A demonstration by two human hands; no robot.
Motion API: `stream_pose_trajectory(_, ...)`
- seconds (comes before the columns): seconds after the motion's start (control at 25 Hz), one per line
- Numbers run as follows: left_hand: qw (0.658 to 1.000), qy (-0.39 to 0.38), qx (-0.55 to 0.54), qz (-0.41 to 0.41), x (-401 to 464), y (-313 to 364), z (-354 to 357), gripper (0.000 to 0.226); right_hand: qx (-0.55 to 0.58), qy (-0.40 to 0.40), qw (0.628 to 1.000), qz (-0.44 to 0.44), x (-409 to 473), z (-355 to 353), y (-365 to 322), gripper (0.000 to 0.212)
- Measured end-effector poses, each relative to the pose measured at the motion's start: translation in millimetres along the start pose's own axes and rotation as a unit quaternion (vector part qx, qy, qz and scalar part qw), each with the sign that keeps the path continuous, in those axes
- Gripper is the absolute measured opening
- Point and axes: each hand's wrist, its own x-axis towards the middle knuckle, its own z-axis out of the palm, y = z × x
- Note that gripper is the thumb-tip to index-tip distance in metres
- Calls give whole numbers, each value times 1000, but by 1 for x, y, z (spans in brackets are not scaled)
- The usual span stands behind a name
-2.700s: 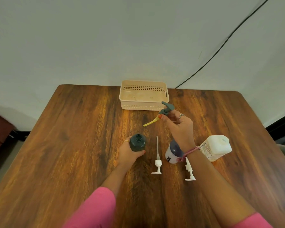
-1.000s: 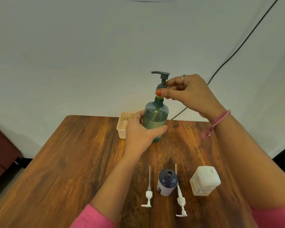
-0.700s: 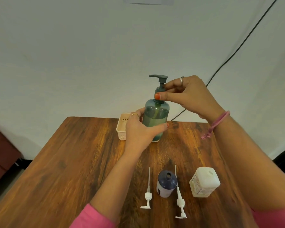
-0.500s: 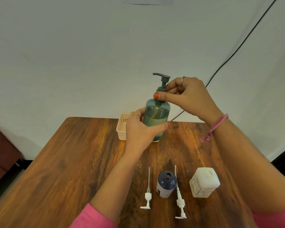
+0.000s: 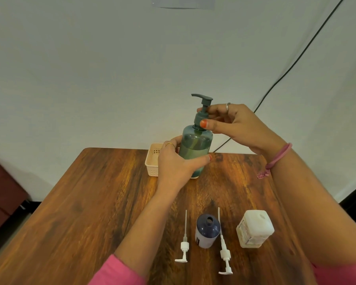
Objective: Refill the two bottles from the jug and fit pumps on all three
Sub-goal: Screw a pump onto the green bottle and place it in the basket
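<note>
A translucent green bottle (image 5: 195,145) is held upright above the table, my left hand (image 5: 176,164) wrapped around its lower body. Its dark green pump (image 5: 202,108) sits in the neck, and my right hand (image 5: 236,125) pinches the pump's collar with thumb and fingers. Near me on the table stands a dark blue bottle (image 5: 207,231) with an open neck. A white pump (image 5: 184,246) lies to its left and a second white pump (image 5: 224,251) to its right. A white square jug (image 5: 255,231) stands further right.
A beige slotted basket (image 5: 152,163) sits at the far edge of the wooden table (image 5: 90,202), partly behind my left hand. A black cable (image 5: 296,62) runs down the wall at the right. Dark red furniture (image 5: 2,192) is left of the table.
The green bottle was lifted off the table and the pump, earlier held loose in my right hand, now sits in its neck. My right fingers have shifted round the collar.
</note>
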Motion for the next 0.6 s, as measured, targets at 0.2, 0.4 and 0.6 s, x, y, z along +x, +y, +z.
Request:
stream_pose_trajectory(0.2,1000,6,-3,-5,0,0,0,68,8,-13,1000,-14,0,-1,-3,32)
stream_pose_trajectory(0.4,1000,14,1,-6,0,1,0,72,-8,11,1000,-22,2,3,-4,34)
stream_pose_trajectory(0.6,1000,21,-8,-5,-1,2,-1,69,-17,69,997,-27,2,14,1,34)
